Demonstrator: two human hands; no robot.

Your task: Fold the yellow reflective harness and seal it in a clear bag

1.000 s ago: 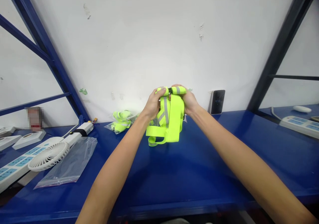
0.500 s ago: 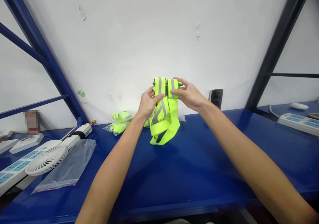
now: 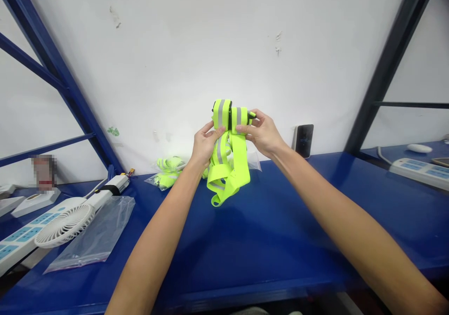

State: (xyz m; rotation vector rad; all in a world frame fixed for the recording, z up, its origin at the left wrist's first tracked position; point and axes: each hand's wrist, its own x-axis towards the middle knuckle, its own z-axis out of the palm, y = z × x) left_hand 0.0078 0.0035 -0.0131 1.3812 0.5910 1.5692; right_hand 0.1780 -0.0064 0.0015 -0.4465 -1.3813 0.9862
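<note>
Between my two hands hangs a neon-yellow reflective strap [image 3: 239, 151] with silver stripes and black buckle parts, held up above the blue table [image 3: 266, 231]. My left hand [image 3: 206, 143] is closed on its left folded section, thumb in front. With thumb and fingers, my right hand [image 3: 264, 132] pinches the right folded section beside a black clip. Loose loops of the strap dangle below both hands. Behind my left forearm lie bagged neon-yellow straps [image 3: 168, 172], partly hidden.
At left, a white fan [image 3: 65, 226] rests by a power strip [image 3: 30, 233] and a clear zip bag [image 3: 94, 235]. A phone [image 3: 303, 140] leans on the wall at the back. Another power strip [image 3: 421, 172] is at right. Blue posts [image 3: 66, 81] rise at the left.
Both hands have shifted slightly left with the strap. Its left folded section has risen a little above the right one, and the hanging loops have swung and changed shape.
</note>
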